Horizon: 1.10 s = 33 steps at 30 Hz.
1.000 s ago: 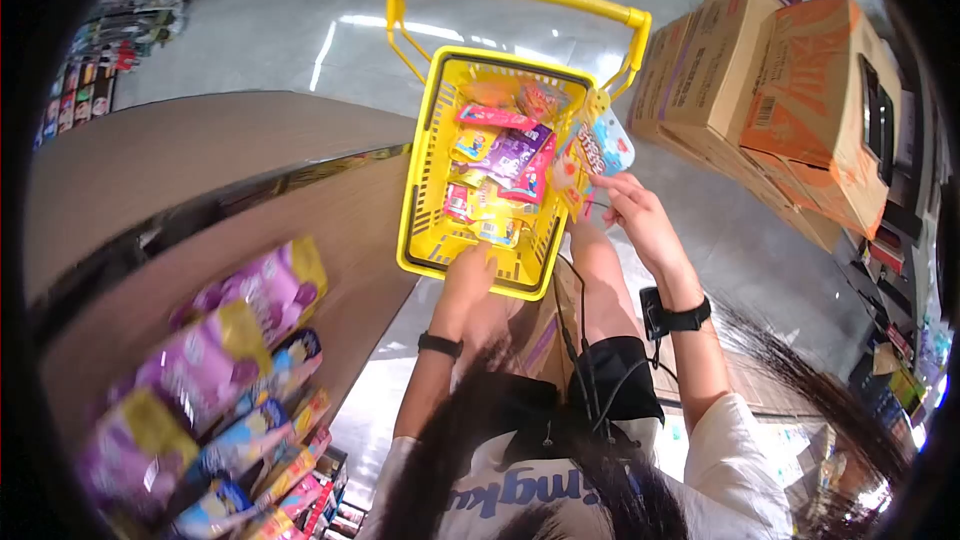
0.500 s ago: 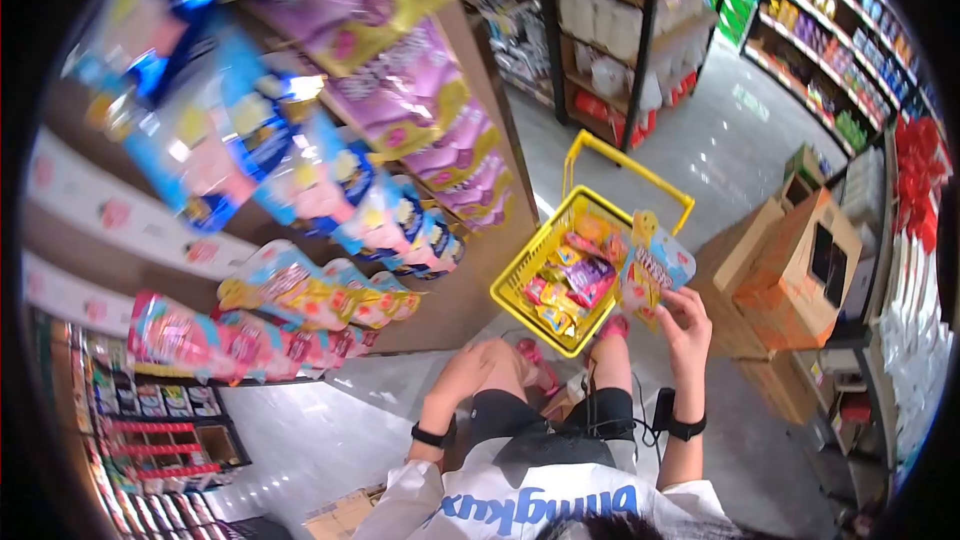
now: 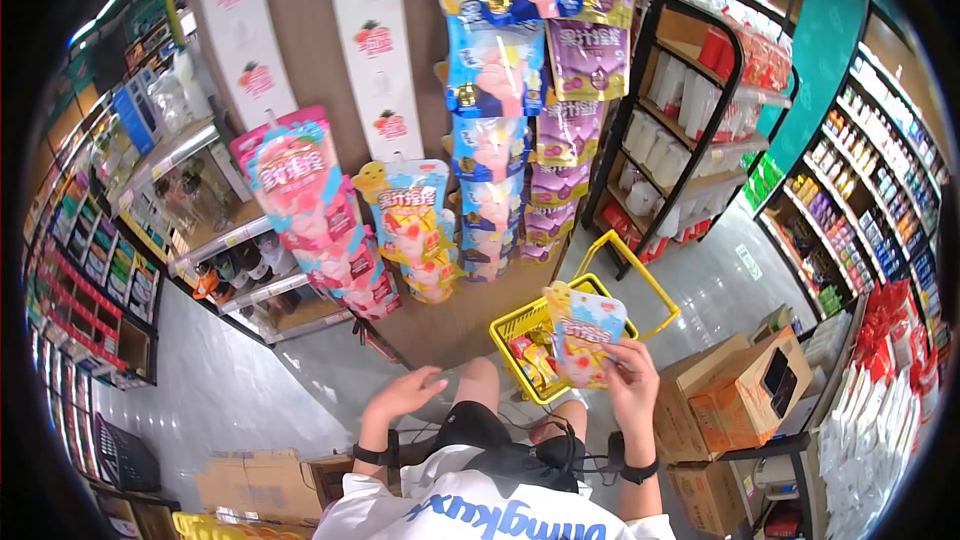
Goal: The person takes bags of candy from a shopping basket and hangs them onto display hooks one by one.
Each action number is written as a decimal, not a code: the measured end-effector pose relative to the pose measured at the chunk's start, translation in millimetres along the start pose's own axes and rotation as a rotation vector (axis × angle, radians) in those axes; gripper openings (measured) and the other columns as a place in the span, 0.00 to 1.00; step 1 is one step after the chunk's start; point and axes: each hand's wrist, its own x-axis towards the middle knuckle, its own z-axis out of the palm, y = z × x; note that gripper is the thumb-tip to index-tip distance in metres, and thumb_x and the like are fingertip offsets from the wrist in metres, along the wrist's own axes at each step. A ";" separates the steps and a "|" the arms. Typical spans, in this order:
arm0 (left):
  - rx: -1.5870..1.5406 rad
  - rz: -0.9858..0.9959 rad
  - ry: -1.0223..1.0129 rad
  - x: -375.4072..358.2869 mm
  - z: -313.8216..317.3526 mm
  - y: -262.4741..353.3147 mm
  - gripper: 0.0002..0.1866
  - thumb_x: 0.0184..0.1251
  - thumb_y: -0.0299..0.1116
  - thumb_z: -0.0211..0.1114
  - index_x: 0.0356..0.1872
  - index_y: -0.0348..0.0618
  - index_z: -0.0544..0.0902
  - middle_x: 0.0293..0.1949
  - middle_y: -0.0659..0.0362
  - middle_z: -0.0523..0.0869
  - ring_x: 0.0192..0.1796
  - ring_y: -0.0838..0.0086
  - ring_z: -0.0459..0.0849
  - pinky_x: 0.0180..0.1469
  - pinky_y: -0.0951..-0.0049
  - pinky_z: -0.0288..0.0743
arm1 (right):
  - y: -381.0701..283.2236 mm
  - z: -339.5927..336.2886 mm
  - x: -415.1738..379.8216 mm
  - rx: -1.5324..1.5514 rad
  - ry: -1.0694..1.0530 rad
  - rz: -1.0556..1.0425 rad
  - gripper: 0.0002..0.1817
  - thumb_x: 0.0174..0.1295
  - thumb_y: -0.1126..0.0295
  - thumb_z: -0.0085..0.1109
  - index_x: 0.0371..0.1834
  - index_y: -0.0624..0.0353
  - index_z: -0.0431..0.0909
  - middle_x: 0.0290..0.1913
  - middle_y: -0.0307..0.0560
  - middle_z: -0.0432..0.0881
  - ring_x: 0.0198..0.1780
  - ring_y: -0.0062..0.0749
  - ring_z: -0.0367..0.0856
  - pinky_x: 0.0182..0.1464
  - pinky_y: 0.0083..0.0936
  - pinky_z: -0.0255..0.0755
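Between the fingers and thumb of my right hand (image 3: 633, 377) is a light-blue and yellow candy bag (image 3: 588, 334), held upright by its lower right edge. Behind and below it stands a yellow shopping basket (image 3: 513, 330) with a raised handle, partly hidden by the bag. Colourful candy packets (image 3: 535, 358) lie inside the basket. My left hand (image 3: 405, 390) hovers near my left knee, fingers stretched out, holding nothing. Ahead of it hangs a row of matching yellow-and-blue bags (image 3: 412, 210), with pink bags (image 3: 300, 175) to the left.
Blue bags (image 3: 497, 70) and purple bags (image 3: 590, 55) hang on the brown display panel (image 3: 450, 325). Cardboard boxes (image 3: 745, 390) stand at the right, beside shelving with white packages (image 3: 880, 420). A black-framed rack (image 3: 690, 130) stands beyond the basket.
My view has turned left, bringing the display upright in front. The candy bag stays in my right hand and now covers more of the basket. My left hand has lifted off my knee.
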 end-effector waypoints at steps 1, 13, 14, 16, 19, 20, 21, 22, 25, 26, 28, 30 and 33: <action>-0.080 0.087 0.056 -4.3 0.5 20.4 0.28 0.68 0.48 0.58 0.61 0.38 0.70 0.59 0.44 0.75 0.57 0.60 0.79 0.58 0.65 0.73 | -10.5 11.3 1.8 0.011 -0.062 -0.018 0.13 0.57 0.86 0.58 0.45 0.64 0.80 0.51 0.40 0.71 0.48 0.20 0.76 0.44 0.15 0.72; -0.397 0.389 0.161 -18.8 -40.4 119.9 0.16 0.74 0.34 0.55 0.57 0.37 0.72 0.45 0.61 0.79 0.48 0.81 0.76 0.51 0.76 0.72 | -85.3 118.5 53.0 0.228 -0.338 -0.183 0.14 0.59 0.81 0.58 0.49 0.65 0.78 0.52 0.41 0.71 0.45 0.20 0.73 0.48 0.18 0.70; -0.281 0.310 0.197 -24.8 -50.0 127.7 0.14 0.74 0.33 0.55 0.54 0.37 0.74 0.43 0.63 0.80 0.45 0.83 0.76 0.48 0.78 0.73 | -84.8 126.5 60.5 0.255 -0.357 -0.187 0.15 0.59 0.81 0.58 0.51 0.64 0.78 0.54 0.40 0.70 0.42 0.18 0.71 0.47 0.15 0.70; -0.451 0.471 0.277 -13.6 -56.8 117.0 0.15 0.73 0.34 0.55 0.54 0.35 0.74 0.40 0.61 0.82 0.40 0.82 0.79 0.44 0.77 0.74 | -84.0 141.9 76.8 0.157 -0.369 -0.294 0.16 0.59 0.80 0.59 0.52 0.64 0.77 0.56 0.40 0.68 0.41 0.17 0.71 0.45 0.14 0.70; -0.500 0.574 0.400 -2.8 -84.9 115.0 0.13 0.73 0.35 0.56 0.49 0.35 0.77 0.37 0.60 0.83 0.36 0.81 0.81 0.40 0.77 0.76 | -79.7 163.9 101.3 -0.001 -0.371 -0.412 0.20 0.58 0.78 0.60 0.56 0.61 0.75 0.59 0.45 0.68 0.47 0.24 0.71 0.49 0.19 0.69; -0.533 0.572 0.418 2.8 -94.1 114.2 0.14 0.72 0.35 0.56 0.49 0.35 0.77 0.37 0.59 0.83 0.36 0.81 0.81 0.39 0.77 0.76 | -80.2 173.4 105.6 -0.014 -0.349 -0.405 0.21 0.57 0.76 0.61 0.56 0.61 0.75 0.59 0.49 0.70 0.53 0.31 0.72 0.54 0.23 0.68; -0.565 0.570 0.436 9.6 -100.9 111.5 0.14 0.72 0.35 0.56 0.49 0.35 0.77 0.37 0.58 0.84 0.36 0.81 0.81 0.39 0.77 0.76 | -80.8 181.2 110.2 -0.027 -0.328 -0.398 0.22 0.56 0.75 0.62 0.56 0.60 0.75 0.59 0.53 0.71 0.59 0.39 0.72 0.58 0.28 0.66; -0.522 0.590 0.475 16.7 -105.8 108.6 0.13 0.72 0.35 0.57 0.48 0.34 0.77 0.36 0.58 0.83 0.35 0.82 0.80 0.38 0.78 0.75 | -81.2 186.6 115.2 -0.020 -0.330 -0.431 0.23 0.56 0.72 0.63 0.58 0.59 0.74 0.61 0.55 0.70 0.60 0.40 0.71 0.57 0.29 0.67; -0.458 0.625 0.547 27.6 -116.5 104.1 0.12 0.71 0.35 0.58 0.44 0.34 0.75 0.33 0.58 0.82 0.34 0.82 0.78 0.36 0.78 0.74 | -85.2 198.1 124.9 0.006 -0.335 -0.362 0.23 0.57 0.71 0.62 0.58 0.57 0.74 0.61 0.54 0.70 0.60 0.41 0.72 0.56 0.29 0.68; -0.489 0.621 0.539 29.1 -117.8 105.3 0.12 0.71 0.35 0.58 0.42 0.34 0.75 0.31 0.58 0.81 0.33 0.83 0.78 0.35 0.77 0.74 | -81.8 201.5 129.1 0.008 -0.337 -0.371 0.24 0.57 0.71 0.62 0.59 0.57 0.74 0.61 0.54 0.70 0.60 0.41 0.72 0.56 0.29 0.68; -0.509 0.603 0.535 34.5 -119.6 103.9 0.12 0.70 0.35 0.59 0.39 0.34 0.74 0.29 0.59 0.80 0.32 0.83 0.77 0.34 0.77 0.73 | -72.4 206.2 137.1 0.008 -0.337 -0.386 0.24 0.57 0.71 0.62 0.59 0.57 0.74 0.62 0.53 0.69 0.60 0.41 0.72 0.55 0.29 0.69; -0.488 0.579 0.549 42.3 -122.9 99.5 0.12 0.70 0.35 0.59 0.37 0.34 0.73 0.27 0.60 0.79 0.31 0.84 0.76 0.33 0.76 0.73 | -69.0 208.4 141.0 -0.012 -0.338 -0.392 0.24 0.57 0.71 0.62 0.59 0.57 0.74 0.63 0.53 0.69 0.59 0.40 0.72 0.55 0.29 0.69; -0.466 0.542 0.543 42.4 -128.1 101.2 0.12 0.70 0.36 0.60 0.37 0.35 0.73 0.28 0.60 0.79 0.32 0.85 0.76 0.32 0.77 0.72 | -70.6 211.6 143.4 -0.013 -0.327 -0.387 0.24 0.57 0.71 0.62 0.60 0.57 0.74 0.63 0.52 0.69 0.57 0.39 0.73 0.53 0.28 0.70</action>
